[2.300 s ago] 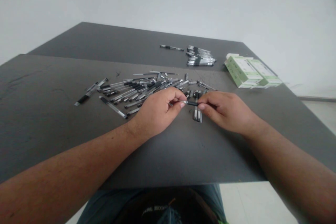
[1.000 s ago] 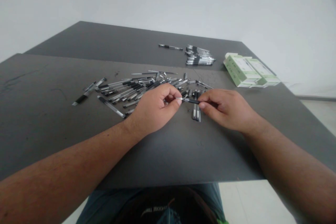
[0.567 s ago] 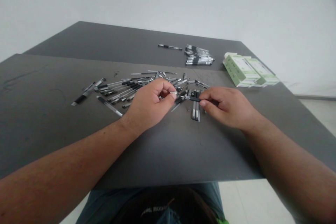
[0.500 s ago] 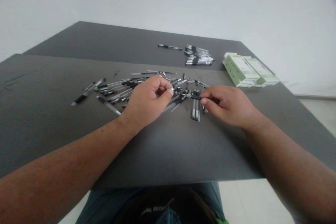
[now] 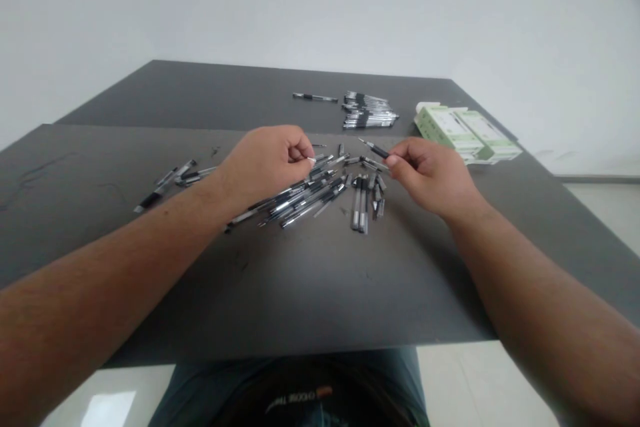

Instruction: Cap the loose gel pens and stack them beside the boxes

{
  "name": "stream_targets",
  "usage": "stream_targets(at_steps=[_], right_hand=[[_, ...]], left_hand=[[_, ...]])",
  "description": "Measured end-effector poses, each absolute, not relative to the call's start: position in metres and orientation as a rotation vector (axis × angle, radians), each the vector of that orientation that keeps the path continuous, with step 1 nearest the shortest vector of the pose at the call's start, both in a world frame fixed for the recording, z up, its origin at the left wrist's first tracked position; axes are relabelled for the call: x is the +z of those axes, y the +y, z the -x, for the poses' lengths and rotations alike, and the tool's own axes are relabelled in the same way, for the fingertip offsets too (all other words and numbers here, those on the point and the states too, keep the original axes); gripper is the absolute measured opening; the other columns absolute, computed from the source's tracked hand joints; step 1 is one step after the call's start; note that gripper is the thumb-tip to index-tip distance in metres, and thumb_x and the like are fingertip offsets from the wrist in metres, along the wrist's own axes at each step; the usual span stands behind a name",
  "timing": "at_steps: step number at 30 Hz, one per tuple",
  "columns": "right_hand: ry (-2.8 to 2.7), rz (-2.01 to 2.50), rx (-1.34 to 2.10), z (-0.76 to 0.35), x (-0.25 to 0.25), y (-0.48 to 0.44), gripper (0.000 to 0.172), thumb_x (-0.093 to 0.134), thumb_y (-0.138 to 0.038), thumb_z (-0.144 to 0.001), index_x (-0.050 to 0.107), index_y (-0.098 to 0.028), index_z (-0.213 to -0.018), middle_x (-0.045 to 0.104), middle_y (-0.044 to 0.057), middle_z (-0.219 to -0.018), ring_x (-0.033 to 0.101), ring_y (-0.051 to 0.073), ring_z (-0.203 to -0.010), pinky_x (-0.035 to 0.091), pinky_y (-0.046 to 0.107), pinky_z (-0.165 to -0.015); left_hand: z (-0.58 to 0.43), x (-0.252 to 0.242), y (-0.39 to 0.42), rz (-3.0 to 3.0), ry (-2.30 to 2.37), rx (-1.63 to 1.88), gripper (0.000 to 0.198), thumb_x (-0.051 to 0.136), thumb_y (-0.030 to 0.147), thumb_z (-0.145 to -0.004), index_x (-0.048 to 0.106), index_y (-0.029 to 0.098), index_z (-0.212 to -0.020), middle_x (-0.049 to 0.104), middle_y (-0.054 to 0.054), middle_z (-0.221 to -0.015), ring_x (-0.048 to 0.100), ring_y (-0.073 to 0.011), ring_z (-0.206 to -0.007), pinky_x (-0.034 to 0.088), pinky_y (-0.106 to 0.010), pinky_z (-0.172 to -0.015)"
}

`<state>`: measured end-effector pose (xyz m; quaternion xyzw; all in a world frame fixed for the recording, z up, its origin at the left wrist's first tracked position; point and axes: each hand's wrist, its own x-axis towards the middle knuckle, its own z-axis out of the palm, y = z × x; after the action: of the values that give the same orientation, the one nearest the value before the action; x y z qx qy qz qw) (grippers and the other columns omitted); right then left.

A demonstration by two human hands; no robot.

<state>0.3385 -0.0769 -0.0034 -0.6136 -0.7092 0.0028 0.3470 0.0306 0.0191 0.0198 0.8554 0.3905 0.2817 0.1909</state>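
Pen part (image 5: 376,148), black grip with pointed tip: pinched narrow in the fingers (image 5: 395,161) of the right hand (image 5: 430,175), raised above the worktop (image 5: 310,280), tip aimed far-left. Left hand (image 5: 263,161): fingers curled closed on a small silvery piece (image 5: 311,160). Loose pens (image 5: 300,199) lie scattered beneath both hands; bundled pens (image 5: 369,115) and green boxes (image 5: 465,133) far right. Risk, judged: silvery piece is tiny, and a slack pinch could drop it into the scatter, hard to find
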Motion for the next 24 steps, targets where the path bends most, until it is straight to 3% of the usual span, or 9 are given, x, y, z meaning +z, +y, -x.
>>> stream_targets(at_steps=[10,18,24], right_hand=[[-1.739,1.580,0.021,-0.339,-0.002,-0.074,0.020,0.071,-0.040,-0.102,0.076,-0.026,-0.089,0.079,0.006,-0.079,0.071,0.026,-0.075,0.052,0.038,-0.072],[-1.586,1.567,-0.009,-0.344,-0.002,-0.066,0.019,0.067,-0.041,-0.098,0.074,-0.026,-0.088,0.076,0.004,-0.075,0.067,0.025,-0.071,0.050,0.038,-0.071],[-1.577,1.557,-0.001,-0.344,-0.002,-0.064,0.018,0.066,-0.040,-0.098,0.074,-0.027,-0.089,0.078,0.004,-0.078,0.069,0.025,-0.073,0.051,0.039,-0.072]], left_hand=[[-0.098,0.031,0.065,-2.647,0.989,0.454,0.019,0.075,0.013,-0.081,0.088,0.024,-0.089,0.081,-0.003,-0.082,0.076,-0.0235,-0.078,0.057,-0.036,-0.082],[-0.155,0.027,0.066,-2.936,0.872,0.018,0.029,0.071,0.021,-0.087,0.092,0.023,-0.107,0.086,-0.008,-0.098,0.078,-0.0265,-0.094,0.053,-0.037,-0.083],[-0.164,0.022,0.063,-2.979,0.935,-0.227,0.029,0.074,0.021,-0.086,0.093,0.025,-0.107,0.087,-0.010,-0.100,0.078,-0.0298,-0.094,0.051,-0.040,-0.077]])
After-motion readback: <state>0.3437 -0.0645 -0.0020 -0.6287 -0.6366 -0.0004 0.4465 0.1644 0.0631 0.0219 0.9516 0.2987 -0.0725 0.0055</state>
